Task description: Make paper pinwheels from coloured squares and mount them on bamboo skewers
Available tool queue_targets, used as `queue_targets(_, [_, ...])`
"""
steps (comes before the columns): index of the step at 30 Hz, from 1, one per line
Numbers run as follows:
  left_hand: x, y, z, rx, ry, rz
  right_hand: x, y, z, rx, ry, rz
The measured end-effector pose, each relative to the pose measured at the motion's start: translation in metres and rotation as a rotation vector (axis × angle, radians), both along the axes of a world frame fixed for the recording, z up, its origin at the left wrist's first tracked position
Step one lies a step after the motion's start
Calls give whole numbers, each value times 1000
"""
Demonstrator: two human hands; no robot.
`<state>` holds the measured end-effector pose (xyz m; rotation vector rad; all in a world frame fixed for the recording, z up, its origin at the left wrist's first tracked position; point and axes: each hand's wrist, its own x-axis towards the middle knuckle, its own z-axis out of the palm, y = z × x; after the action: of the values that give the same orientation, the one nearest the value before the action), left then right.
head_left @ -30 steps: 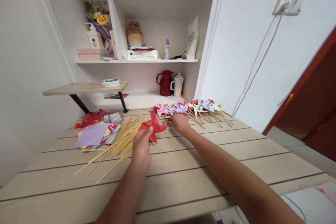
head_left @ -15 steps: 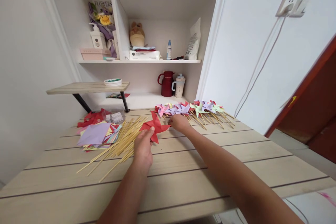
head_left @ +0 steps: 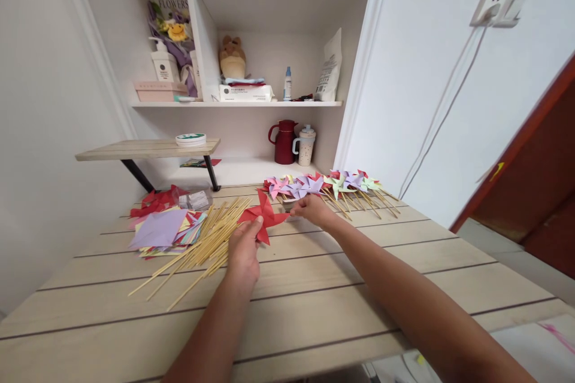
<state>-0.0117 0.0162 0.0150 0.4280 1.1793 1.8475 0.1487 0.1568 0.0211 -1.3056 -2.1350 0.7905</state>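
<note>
Pale slatted tabletop below white shelves. Red paper pinwheel is pinched at its near edge by the left hand, beside loose bamboo sticks. Right hand is closed at the pinwheel's far tip, near finished pinwheels.

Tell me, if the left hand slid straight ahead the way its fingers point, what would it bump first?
The left hand already grips the red folded paper pinwheel, so that comes first. Past it, probably the row of pastel paper pinwheels on wooden sticks, though depth is hard to judge.
</note>
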Motion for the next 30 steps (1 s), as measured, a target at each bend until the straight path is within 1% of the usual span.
queue_targets(4, [2, 0, 1, -21, -2, -2, 7, -13, -6, -21, 28, 41])
queue_targets(8, [1, 0, 0, -24, 3, -5, 6, -14, -2, 44, -31, 17])
queue_targets(13, [0, 0, -2, -16, 25, -2, 2, -9, 9, 229, -210, -37])
queue_targets(18, [1, -2, 1, -1, -1, -23, -7, -6, 10, 336, -448, -56])
queue_targets(24, [1, -2, 3, -8, -26, -18, -19, 5, 14, 364, -648, -70])
queue_targets(30, [0, -1, 0, 11, 2, -28, -29, 7, 17, 325, -711, -77])
